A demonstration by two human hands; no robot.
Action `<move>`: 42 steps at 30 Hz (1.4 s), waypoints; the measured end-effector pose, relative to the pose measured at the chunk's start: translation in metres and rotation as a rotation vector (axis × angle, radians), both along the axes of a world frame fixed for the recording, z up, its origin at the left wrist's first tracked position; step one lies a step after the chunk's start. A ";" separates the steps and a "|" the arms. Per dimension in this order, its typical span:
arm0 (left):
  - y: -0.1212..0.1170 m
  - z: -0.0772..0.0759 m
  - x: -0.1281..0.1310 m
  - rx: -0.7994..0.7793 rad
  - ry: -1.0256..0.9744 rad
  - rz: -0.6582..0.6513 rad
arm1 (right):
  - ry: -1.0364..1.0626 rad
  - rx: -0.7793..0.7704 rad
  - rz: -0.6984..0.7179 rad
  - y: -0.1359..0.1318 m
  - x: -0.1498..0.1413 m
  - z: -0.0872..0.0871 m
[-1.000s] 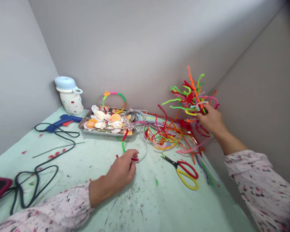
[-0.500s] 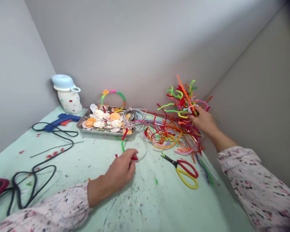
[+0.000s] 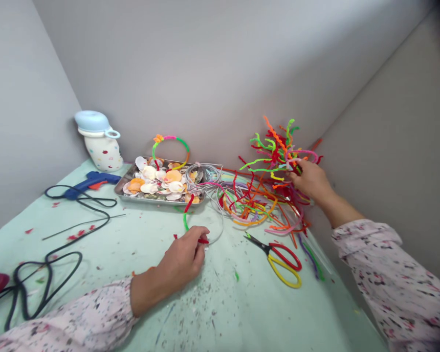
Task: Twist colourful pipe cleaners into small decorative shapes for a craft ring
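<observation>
My left hand rests low over the table, its fingers closed on a thin wire ring. Part of that ring is wrapped in red and green pipe cleaner; the rest is bare wire. Farther back on the right, my right hand is at a bushy bunch of pipe cleaners in orange, green, red, yellow and pink. Its thumb and fingers pinch into the bunch; exactly which strands they hold is hidden. Scissors with one red and one yellow handle lie between the hands, touched by neither.
A metal tray of seashells stands at the back, with a finished-looking multicoloured ring upright in it. Coiled wire and loose pipe cleaners lie beside it. On the left are a bottle, a blue glue gun and a dark cord.
The view has shifted slightly. My right hand has moved a little to the right at the bunch, while my left hand keeps its hold on the wire ring.
</observation>
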State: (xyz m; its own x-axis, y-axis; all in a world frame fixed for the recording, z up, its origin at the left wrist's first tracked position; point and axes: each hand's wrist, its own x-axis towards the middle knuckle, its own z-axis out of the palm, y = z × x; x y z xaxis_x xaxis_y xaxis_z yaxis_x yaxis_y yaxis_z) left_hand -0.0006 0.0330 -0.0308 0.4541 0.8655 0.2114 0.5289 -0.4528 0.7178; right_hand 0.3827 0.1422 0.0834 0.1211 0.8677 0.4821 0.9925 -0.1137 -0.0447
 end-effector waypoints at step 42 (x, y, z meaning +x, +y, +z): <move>0.000 0.003 0.001 0.004 -0.019 -0.020 | 0.310 -0.616 0.364 -0.034 -0.062 -0.026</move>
State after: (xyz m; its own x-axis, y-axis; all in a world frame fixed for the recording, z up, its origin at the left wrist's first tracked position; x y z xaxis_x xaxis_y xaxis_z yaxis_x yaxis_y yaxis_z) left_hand -0.0001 0.0328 -0.0282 0.4675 0.8553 0.2236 0.5061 -0.4663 0.7255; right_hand 0.3205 0.1083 0.0576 -0.1724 0.9789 -0.1095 0.9246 0.1225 -0.3606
